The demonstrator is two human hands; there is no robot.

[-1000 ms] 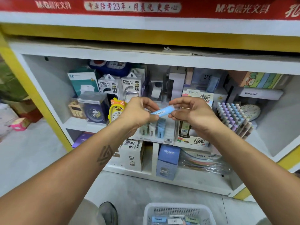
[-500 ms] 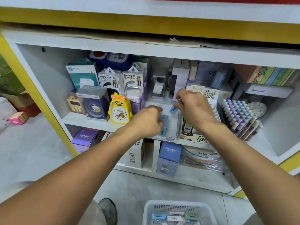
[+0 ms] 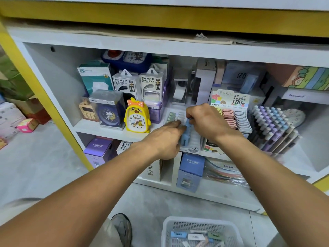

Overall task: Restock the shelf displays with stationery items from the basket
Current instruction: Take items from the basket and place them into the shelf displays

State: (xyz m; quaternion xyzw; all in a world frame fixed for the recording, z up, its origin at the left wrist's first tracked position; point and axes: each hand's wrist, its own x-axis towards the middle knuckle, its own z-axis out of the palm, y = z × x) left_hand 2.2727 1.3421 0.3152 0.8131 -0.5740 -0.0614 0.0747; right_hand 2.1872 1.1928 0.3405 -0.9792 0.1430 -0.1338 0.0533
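1. You were in the middle of slotting one item: your right hand [image 3: 206, 122] pinched a small blue lead case [image 3: 187, 128] at its top end and held it over the white display tray [image 3: 193, 139] marked 2B on the middle shelf [image 3: 99, 130].
2. Your left hand [image 3: 165, 139] lay just beside the case with fingers stretched flat, their tips at the tray's rows; I judged it was steadying or parting the row. It gripped nothing that I could see.
3. The next move, as I read it, called for lowering the case straight into the blue column, level with its neighbours, then releasing and going back to the basket [image 3: 167, 227].
4. The basket sat on the floor below you, with more flat labelled cases in blue, white and green lying loose inside, so much restocking remained.
5. The case looked like smooth, rigid plastic, slim and oblong; the tray was stepped plastic with narrow rows.
6. The basket was white perforated plastic with a rounded rim.
7. A glossy yellow duck clock [image 3: 137, 116] stood near the tray's left side, so your left forearm needed care.
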